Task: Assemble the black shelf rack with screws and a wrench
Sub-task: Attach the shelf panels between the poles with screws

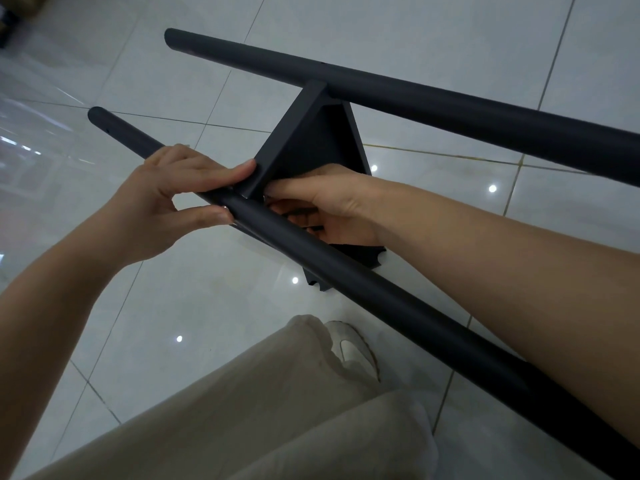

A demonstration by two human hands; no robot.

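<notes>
Two long black tubes of the shelf rack run across the view: the near tube (346, 268) passes under my hands and the far tube (398, 88) lies beyond. A black shelf panel (311, 140) stands between them, its far corner joined to the far tube. My left hand (173, 199) holds the near tube where the panel's near corner meets it, index finger on the panel edge and thumb under the tube. My right hand (329, 202) reaches behind the near tube at that joint, fingers curled round a small dark tool that is mostly hidden. No screw shows clearly.
The work sits on glossy white floor tiles (207, 306) with bright light reflections. My beige trouser legs (259, 417) and a white shoe (353, 348) fill the lower middle. Dark objects lie at the top left corner (10, 26).
</notes>
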